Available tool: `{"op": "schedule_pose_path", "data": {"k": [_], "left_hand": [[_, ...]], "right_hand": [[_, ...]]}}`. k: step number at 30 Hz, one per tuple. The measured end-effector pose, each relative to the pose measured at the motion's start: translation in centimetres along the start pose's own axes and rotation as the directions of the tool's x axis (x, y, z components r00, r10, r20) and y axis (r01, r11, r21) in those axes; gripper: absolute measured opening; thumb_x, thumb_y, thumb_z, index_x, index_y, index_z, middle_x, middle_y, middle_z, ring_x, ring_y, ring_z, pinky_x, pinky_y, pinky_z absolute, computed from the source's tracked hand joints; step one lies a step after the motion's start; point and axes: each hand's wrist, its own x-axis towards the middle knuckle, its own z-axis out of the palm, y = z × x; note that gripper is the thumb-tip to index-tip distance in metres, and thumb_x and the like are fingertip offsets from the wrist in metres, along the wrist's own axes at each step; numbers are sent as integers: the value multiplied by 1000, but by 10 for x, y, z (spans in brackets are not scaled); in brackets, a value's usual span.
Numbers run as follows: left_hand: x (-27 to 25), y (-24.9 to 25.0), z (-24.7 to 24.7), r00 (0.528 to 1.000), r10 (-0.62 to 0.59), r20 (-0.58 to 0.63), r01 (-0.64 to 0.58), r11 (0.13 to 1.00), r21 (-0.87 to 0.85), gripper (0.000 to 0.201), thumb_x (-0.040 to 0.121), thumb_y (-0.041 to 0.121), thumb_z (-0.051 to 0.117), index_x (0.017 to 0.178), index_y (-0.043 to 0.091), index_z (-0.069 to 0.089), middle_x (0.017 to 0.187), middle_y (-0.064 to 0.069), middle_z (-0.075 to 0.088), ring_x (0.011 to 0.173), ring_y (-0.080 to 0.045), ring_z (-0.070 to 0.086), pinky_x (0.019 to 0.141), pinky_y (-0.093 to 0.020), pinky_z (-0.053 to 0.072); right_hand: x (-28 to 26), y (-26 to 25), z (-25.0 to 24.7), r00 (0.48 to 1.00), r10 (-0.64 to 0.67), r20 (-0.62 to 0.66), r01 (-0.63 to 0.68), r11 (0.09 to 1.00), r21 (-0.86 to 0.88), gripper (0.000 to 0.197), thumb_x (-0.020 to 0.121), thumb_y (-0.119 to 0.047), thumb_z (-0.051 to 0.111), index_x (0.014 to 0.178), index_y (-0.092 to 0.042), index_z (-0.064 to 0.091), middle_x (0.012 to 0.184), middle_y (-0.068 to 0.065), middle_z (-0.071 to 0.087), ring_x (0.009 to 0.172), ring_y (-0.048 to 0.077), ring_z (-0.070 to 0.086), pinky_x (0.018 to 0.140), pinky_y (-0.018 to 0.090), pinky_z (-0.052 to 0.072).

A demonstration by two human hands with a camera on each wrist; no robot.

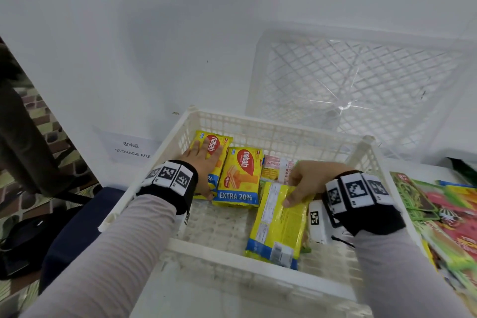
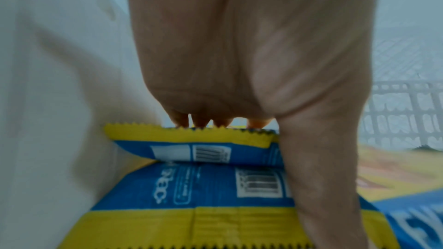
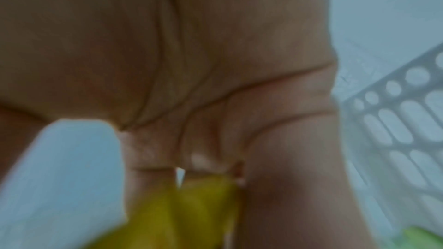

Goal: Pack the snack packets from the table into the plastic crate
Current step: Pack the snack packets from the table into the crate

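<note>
- Head view: white slotted plastic crate on a white table. Three yellow wafer packets with blue ends inside it. Two lie face up, red logo showing, side by side at the far left: far-left packet, second packet. Third packet lies back up at centre-right.
- Left hand lies flat on the far-left packet, fingers straight.
- Right hand grips the top end of the third packet, thumb over it.
- One pink-and-yellow packet lies beyond the right hand.
- Pile of green and red packets on the table, right of the crate; count unclear.
- Left wrist view: fingertips press a serrated yellow edge; two barcodes visible.
- Right wrist view: blurred; fingers curl on yellow wrapper.
</note>
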Motion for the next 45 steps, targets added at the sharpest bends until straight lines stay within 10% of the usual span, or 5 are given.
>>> {"op": "schedule_pose_path", "data": {"k": [7, 15, 22, 31, 45], "left_hand": [[-1, 1, -1, 1000, 2, 3, -2, 1000, -2, 131, 68, 52, 77, 145, 23, -25, 152, -12, -30, 142, -33, -19, 116, -47, 7], [-5, 3, -3, 999, -25, -41, 25, 1000, 5, 135, 67, 52, 77, 145, 11, -24, 154, -12, -25, 144, -32, -14, 118, -43, 8], [-6, 2, -3, 998, -52, -34, 53, 999, 6, 141, 62, 53, 80, 144, 7, -24, 154, -14, -26, 143, -32, -17, 117, -43, 6], [-7, 1, -5, 998, -52, -41, 53, 998, 17, 137, 63, 44, 82, 146, 8, -21, 155, -14, -22, 144, -31, -14, 118, -42, 10], [-1, -1, -1, 1000, 0, -5, 0, 999, 47, 142, 61, 47, 82, 143, 5, -25, 153, -14, -27, 142, -29, -21, 119, -39, 2]], "right_hand": [[-61, -11, -27, 951, -145, -274, 228, 927, 299, 26, 74, -12, 78, 95, -6, 65, 88, 9, 72, 78, 23, 70, 66, 29, 58], [-41, -65, 3, 552, -354, -755, 265, 933, -244, 15, 82, -20, 63, 82, -22, 47, 61, -3, 51, 61, 22, 51, 54, 28, 36], [6, -74, 58, 625, -539, -564, 189, 806, -561, 34, 62, 9, 63, 83, -16, 53, 71, 0, 56, 57, 22, 48, 40, 21, 19], [27, -60, 69, 900, -359, -248, 165, 807, -568, 104, 78, -55, 65, 150, -17, 0, 157, 17, -8, 145, 34, -4, 117, 47, 10], [52, -65, 81, 889, -359, -285, 135, 799, -586, 96, 89, -58, 46, 149, -9, -12, 153, 22, -20, 142, 37, -18, 116, 46, -4]]}}
